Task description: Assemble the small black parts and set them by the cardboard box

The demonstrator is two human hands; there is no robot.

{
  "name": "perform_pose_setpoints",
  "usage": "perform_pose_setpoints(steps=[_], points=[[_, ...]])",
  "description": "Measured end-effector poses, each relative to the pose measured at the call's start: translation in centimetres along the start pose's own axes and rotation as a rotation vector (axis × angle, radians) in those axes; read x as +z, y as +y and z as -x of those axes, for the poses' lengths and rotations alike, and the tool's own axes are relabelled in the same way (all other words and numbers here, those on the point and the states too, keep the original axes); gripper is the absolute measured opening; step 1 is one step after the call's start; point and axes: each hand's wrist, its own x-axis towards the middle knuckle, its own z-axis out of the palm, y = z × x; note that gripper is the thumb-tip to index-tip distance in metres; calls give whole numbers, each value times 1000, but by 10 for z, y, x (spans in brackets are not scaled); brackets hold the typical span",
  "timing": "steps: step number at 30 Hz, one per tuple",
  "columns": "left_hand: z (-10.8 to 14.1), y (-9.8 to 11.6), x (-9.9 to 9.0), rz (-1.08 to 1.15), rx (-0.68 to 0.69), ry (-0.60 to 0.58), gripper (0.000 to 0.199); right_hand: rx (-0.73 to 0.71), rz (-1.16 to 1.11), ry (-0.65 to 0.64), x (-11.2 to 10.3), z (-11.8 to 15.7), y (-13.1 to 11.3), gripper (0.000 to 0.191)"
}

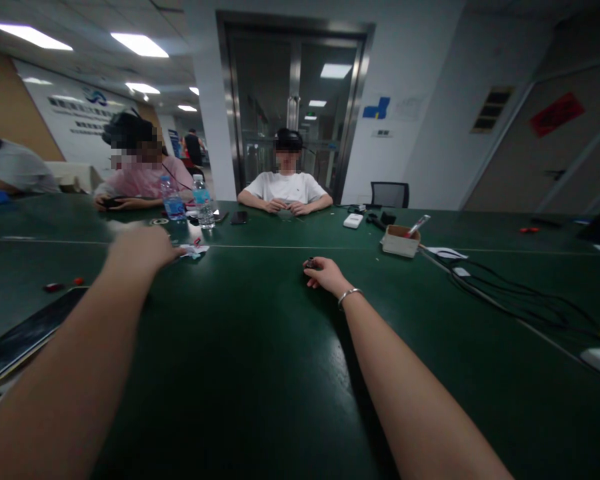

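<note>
Fingers (317, 275) of the right hand (329, 276) pinch a small dark object (309, 263) between thumb and fingertips, near the middle of the green tabletop (260, 293); whether it also touches the surface, I cannot tell. The left hand (141, 251) is stretched out over the table, its thumb pointing toward crumpled white paper (194, 251) with a red bit on it (motion blur smears this hand, so I cannot tell how its other fingers stand or whether they hold anything). Nearest on the left, a dark flat device (27, 330) lies partly behind the left forearm, with 2 small red pieces just beyond it. A silver bangle (350, 298) circles the right wrist. To the right, black cables (510, 283) loop across the table, and beyond them stands a small open box (400, 242) with a pen-like item leaning out. Farther off are a white block (353, 221), a black phone (239, 217) and 2 upright plastic bottles (203, 205), near each other. Across the table sit 2 people in headsets, a person in pink (153, 177) and a person in white (286, 187), the latter before a metal-framed glass door (265, 87).
</note>
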Motion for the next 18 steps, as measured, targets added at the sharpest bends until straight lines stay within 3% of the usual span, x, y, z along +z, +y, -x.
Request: perform_pose_setpoints(steps=[2,4,6,8,11,13,18], points=[[19,53,6,-103,283,-87,50,-24,18,-18,2,0,0,14],[40,103,21,-23,477,-180,46,-38,34,-29,3,0,1,13],[57,141,44,120,573,-214,44,-47,32,-37,5,0,1,14],[70,164,71,347,620,-278,45,-52,25,-48,6,-1,2,15],[78,177,111,706,646,-367,39,-60,30,-59,8,-2,3,17],[79,176,132,879,586,-374,28,-66,42,-59,10,-3,3,16],[69,158,161,1025,527,-338,19,10,-61,-71,10,-3,1,14]])
